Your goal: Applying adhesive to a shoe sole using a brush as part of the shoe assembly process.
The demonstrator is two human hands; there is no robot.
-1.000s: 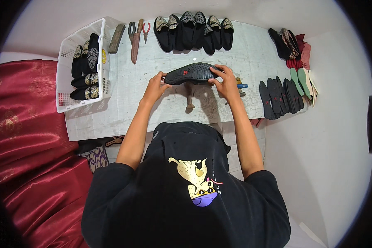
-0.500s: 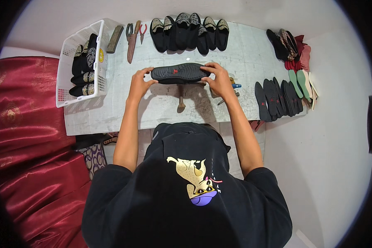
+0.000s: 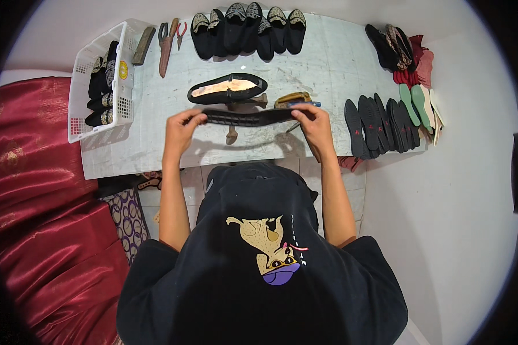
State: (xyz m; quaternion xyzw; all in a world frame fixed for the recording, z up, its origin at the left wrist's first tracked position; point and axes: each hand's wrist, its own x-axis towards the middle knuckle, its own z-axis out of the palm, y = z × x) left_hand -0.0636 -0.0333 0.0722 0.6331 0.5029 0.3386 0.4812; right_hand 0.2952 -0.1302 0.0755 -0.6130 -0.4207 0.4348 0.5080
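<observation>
A black rubber shoe sole (image 3: 247,118) is stretched level between my two hands, its ribbed face seen nearly edge-on. My left hand (image 3: 182,131) pinches its left end, and my right hand (image 3: 315,129) pinches its right end. Just beyond the sole lies a black shoe upper (image 3: 194,94) with a pale, cream-coloured underside framed by a black rim. Partly covered by the sole is a hammer-like tool (image 3: 231,137), whose end sticks out below. A yellowish-brown object (image 3: 293,98) and a blue-handled tool (image 3: 312,104) lie near my right fingers.
Several black soles (image 3: 357,131) and light green insoles (image 3: 421,106) sit at right. Finished black slippers (image 3: 236,34) line the back; more fill a white basket (image 3: 126,109) at left. Shears (image 3: 166,49), red pliers (image 3: 180,35) and a block (image 3: 144,46) lie beside it.
The sole has tipped from its patterned bottom showing to nearly edge-on and come nearer to me, still in both hands. The shoe upper beyond it now shows on the table.
</observation>
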